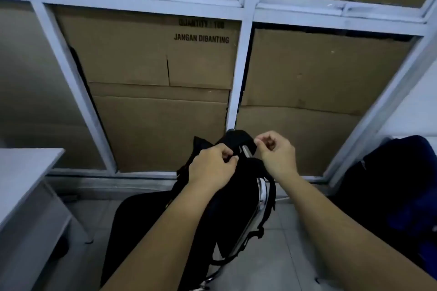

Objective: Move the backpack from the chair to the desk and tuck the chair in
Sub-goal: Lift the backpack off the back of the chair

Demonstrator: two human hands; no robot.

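Here our left hand pinches the black backpack top, our right hand seemingly curled empty; cardboard reads "JANGAN DIBANTING".

The black backpack stands upright on the chair, directly under the hands; only the chair's chrome frame shows beside it. The chair stands on the pale tiled floor. Far to the left of the hands is a grey tabletop, with nothing visible on it.
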